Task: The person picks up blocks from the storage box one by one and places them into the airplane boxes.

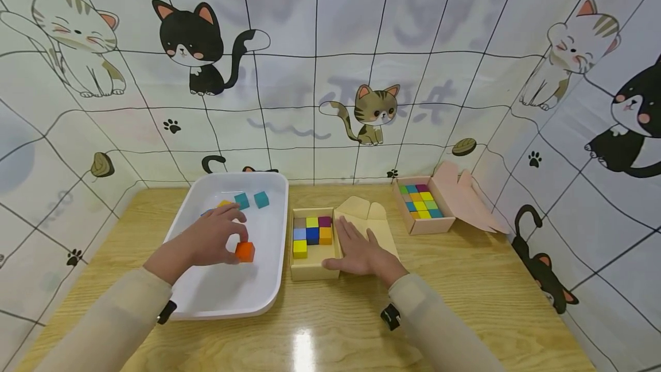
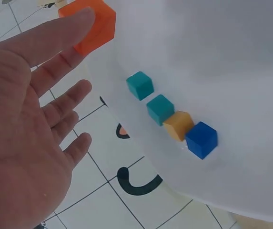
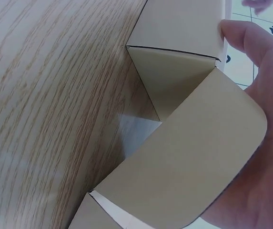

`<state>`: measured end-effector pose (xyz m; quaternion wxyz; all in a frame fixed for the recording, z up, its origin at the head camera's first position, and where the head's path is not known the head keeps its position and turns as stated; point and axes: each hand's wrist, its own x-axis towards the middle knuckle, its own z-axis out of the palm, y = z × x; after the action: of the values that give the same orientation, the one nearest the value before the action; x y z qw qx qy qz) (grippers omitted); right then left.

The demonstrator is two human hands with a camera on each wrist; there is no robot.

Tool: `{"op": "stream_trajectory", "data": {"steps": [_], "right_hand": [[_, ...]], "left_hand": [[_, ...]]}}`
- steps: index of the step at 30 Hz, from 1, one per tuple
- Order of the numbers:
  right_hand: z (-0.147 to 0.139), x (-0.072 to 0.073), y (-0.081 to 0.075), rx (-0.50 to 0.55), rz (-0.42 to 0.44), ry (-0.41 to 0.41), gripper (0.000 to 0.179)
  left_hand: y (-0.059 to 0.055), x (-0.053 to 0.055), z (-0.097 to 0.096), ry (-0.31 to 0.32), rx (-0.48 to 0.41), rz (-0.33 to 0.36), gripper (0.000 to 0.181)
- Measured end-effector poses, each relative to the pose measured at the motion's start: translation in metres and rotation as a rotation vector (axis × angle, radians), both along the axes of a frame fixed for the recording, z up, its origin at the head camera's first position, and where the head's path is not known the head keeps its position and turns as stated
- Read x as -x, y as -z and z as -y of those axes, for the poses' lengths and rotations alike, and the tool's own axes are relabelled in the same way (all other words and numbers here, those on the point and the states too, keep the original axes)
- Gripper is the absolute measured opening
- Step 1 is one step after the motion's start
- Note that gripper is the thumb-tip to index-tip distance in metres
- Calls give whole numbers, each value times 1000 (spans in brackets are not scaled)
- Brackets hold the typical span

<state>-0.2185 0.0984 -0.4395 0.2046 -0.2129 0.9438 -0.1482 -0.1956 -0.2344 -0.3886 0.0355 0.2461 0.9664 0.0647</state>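
My left hand [image 1: 217, 239] pinches an orange cube [image 1: 245, 252] between thumb and finger over the white tray [image 1: 222, 297]. In the left wrist view, two teal cubes [image 2: 140, 86], a yellow-orange cube [image 2: 178, 126] and a blue cube [image 2: 201, 140] lie in that tray. Right of the tray stands an open pale yellow cardboard box [image 1: 316, 272], partly filled with coloured cubes in rows. My right hand [image 1: 358, 252] rests on the box's right side and folded-out lid [image 1: 379, 228], fingers extended, thumb at the near edge. In the right wrist view, a lid flap [image 3: 188, 152] covers part of that hand.
At the back right, an open pink box [image 1: 432, 225] holds rows of coloured cubes, its lid [image 1: 465, 200] folded out to the right. Everything stands on a wooden table [image 1: 330, 326]. Cat-printed sheeting [image 1: 289, 85] surrounds the back and sides.
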Motion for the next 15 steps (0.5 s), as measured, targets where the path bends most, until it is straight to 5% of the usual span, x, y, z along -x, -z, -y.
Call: {"op": "stream_trajectory", "data": {"steps": [15], "right_hand": [[-1, 3, 8, -11, 18, 8, 101]], "left_hand": [[-16, 21, -55, 59, -73, -100, 25]]}}
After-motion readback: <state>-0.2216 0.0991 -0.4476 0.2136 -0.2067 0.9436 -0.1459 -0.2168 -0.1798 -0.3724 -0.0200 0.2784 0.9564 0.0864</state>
